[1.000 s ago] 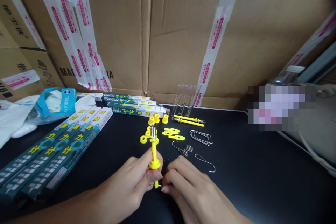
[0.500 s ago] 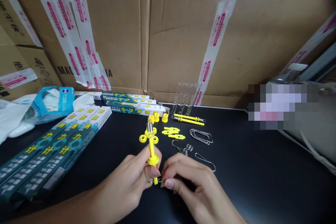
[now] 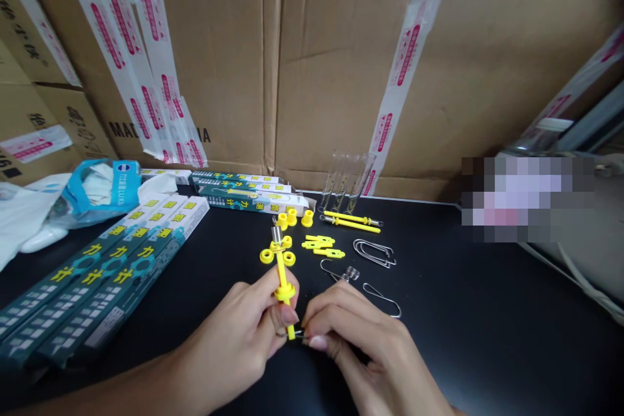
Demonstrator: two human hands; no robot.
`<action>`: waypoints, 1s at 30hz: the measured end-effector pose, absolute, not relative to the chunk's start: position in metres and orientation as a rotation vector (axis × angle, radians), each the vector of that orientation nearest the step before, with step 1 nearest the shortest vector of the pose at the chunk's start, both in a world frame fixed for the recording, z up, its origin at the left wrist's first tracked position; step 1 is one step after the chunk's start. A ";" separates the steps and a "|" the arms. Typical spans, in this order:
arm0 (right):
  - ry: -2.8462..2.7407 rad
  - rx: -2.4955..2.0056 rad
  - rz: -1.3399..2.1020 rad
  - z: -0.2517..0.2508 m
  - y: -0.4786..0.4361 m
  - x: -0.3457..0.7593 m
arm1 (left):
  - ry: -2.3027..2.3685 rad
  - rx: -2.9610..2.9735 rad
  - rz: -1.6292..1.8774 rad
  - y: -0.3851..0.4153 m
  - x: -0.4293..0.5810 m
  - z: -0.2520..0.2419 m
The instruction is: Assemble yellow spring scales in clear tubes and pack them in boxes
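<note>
Tipped further left than a second ago, the yellow rod (image 3: pixel 281 270) slants over a black counter (image 3: pixel 453 286), before taped cardboard (image 3: pixel 331 78). From lower left, the left hand (image 3: pixel 251 318) pinches the rod in narrowed fingers; the right hand (image 3: pixel 361 328), knuckles arched, pinches a metal wire (image 3: pixel 299 333) at its lower end.
</note>
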State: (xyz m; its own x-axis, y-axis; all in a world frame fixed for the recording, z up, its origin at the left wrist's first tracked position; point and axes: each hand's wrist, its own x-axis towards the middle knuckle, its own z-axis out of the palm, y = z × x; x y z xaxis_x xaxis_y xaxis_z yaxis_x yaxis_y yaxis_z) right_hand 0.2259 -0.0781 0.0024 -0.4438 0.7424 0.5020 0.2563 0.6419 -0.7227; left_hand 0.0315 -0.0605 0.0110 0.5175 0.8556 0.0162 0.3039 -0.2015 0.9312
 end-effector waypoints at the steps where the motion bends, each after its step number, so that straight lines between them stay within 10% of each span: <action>1: -2.004 -0.777 0.705 0.002 -0.078 0.226 | 1.002 1.763 0.681 -0.061 0.032 0.010; 30: -2.036 -0.827 0.603 -0.014 -0.086 0.225 | 1.114 1.681 0.578 -0.058 0.035 0.012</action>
